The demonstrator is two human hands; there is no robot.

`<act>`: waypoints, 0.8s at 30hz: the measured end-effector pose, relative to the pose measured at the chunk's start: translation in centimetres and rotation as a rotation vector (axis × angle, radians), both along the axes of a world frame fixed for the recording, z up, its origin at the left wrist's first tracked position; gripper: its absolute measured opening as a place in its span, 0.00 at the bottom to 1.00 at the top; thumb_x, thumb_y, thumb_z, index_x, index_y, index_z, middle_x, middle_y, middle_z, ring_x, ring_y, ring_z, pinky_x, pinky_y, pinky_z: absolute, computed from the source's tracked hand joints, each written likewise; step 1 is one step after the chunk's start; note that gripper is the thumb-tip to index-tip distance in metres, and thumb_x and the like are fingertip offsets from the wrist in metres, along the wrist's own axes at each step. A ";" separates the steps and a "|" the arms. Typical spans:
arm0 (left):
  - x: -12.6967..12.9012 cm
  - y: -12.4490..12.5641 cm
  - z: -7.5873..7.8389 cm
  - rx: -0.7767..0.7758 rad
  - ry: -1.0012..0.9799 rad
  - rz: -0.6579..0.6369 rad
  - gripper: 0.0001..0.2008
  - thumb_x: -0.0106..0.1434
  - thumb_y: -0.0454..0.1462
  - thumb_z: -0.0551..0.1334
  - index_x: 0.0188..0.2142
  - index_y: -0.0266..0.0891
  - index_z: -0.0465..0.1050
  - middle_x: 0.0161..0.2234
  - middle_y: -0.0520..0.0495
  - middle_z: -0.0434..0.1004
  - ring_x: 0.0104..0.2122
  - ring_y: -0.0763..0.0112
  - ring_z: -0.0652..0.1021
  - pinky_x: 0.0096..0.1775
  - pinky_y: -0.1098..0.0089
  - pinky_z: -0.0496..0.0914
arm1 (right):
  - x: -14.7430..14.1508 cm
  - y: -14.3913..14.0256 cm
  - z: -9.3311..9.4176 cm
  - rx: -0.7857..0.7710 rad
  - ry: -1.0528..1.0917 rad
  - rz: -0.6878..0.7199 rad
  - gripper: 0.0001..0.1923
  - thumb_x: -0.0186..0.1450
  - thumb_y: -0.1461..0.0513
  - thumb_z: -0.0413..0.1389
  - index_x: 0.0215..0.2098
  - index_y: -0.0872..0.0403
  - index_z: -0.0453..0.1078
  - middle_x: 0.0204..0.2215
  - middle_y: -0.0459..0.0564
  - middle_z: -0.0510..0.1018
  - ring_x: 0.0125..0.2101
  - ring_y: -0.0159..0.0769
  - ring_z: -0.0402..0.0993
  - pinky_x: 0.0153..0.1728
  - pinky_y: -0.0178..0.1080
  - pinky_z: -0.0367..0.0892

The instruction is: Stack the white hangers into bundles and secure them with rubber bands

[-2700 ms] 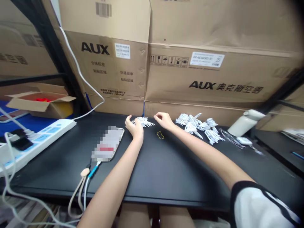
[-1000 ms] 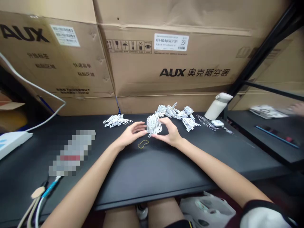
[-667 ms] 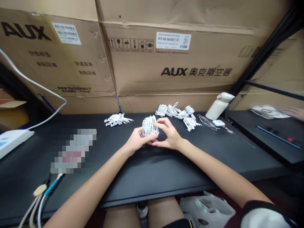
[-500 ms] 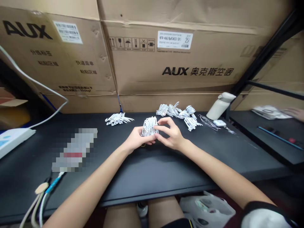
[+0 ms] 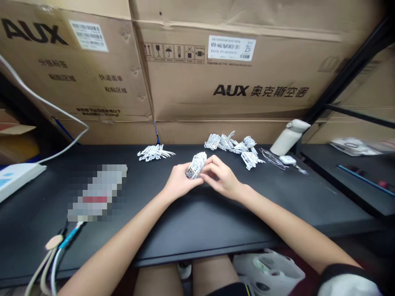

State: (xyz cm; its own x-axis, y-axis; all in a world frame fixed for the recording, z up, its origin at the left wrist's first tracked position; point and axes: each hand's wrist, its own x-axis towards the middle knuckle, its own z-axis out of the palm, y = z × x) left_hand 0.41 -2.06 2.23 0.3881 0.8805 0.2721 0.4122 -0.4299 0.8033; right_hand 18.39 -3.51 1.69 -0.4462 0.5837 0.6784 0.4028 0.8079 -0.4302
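Observation:
Both my hands meet over the middle of the black table (image 5: 197,222). My left hand (image 5: 178,183) grips a bundle of small white plastic hooks (image 5: 196,165) from the left. Fingers of my right hand (image 5: 222,177) pinch the same bundle from the right. A loose row of the same white hooks (image 5: 155,152) lies further back on the left. A pile of several more bundles (image 5: 234,146) lies at the back right. The yellow rubber band seen earlier is hidden under my hands.
Large AUX cardboard boxes (image 5: 222,74) wall the table's far edge. A blurred phone (image 5: 97,192) with a cable lies at left, a white power strip (image 5: 14,176) beyond it. A white bottle (image 5: 289,136) leans at the back right, beside a lower black shelf (image 5: 354,172).
My right hand took a hook bundle from the back pile and brought it to the middle; my left hand closed on it. The rubber band went out of sight under my hands.

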 end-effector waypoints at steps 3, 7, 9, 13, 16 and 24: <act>-0.1 0.2 -0.1 0.044 0.014 0.011 0.11 0.52 0.41 0.63 0.27 0.33 0.70 0.21 0.54 0.66 0.23 0.76 0.66 0.24 0.77 0.59 | -0.2 -0.3 0.3 -0.013 -0.008 0.043 0.01 0.65 0.65 0.51 0.35 0.53 0.64 0.33 0.49 0.68 0.28 0.31 0.63 0.27 0.34 0.64; -0.3 0.6 -0.2 0.095 0.052 -0.001 0.11 0.54 0.41 0.62 0.27 0.33 0.70 0.21 0.54 0.65 0.23 0.77 0.64 0.25 0.77 0.57 | -0.2 -0.8 1.1 -0.022 -0.001 0.049 0.01 0.65 0.65 0.51 0.34 0.54 0.64 0.29 0.48 0.67 0.28 0.31 0.62 0.28 0.35 0.62; -0.4 0.7 -0.3 0.107 0.062 0.021 0.11 0.54 0.41 0.61 0.27 0.33 0.70 0.21 0.54 0.65 0.23 0.77 0.63 0.25 0.76 0.56 | -0.1 -1.0 1.6 -0.051 0.000 0.030 0.02 0.65 0.65 0.52 0.34 0.55 0.65 0.29 0.48 0.67 0.26 0.30 0.61 0.27 0.34 0.61; -0.6 0.9 -0.2 0.121 0.111 0.011 0.09 0.54 0.39 0.61 0.28 0.33 0.71 0.22 0.53 0.68 0.23 0.76 0.65 0.25 0.76 0.57 | -0.1 -1.3 2.0 -0.128 -0.049 0.062 0.02 0.64 0.64 0.54 0.33 0.55 0.68 0.28 0.47 0.68 0.24 0.28 0.59 0.24 0.32 0.58; -0.5 0.6 -0.2 0.143 0.168 -0.020 0.07 0.53 0.37 0.62 0.29 0.34 0.72 0.23 0.52 0.71 0.23 0.74 0.67 0.26 0.76 0.57 | 0.1 -1.6 2.0 -0.099 -0.067 0.101 0.04 0.64 0.65 0.53 0.32 0.56 0.69 0.25 0.46 0.69 0.24 0.28 0.60 0.24 0.32 0.58; 0.0 -0.2 -0.1 0.172 0.243 -0.132 0.11 0.58 0.44 0.62 0.32 0.37 0.73 0.26 0.50 0.74 0.25 0.73 0.70 0.28 0.75 0.58 | 0.4 -2.0 2.5 -0.238 0.298 -0.034 0.05 0.63 0.62 0.56 0.30 0.55 0.71 0.21 0.46 0.73 0.17 0.25 0.60 0.19 0.32 0.56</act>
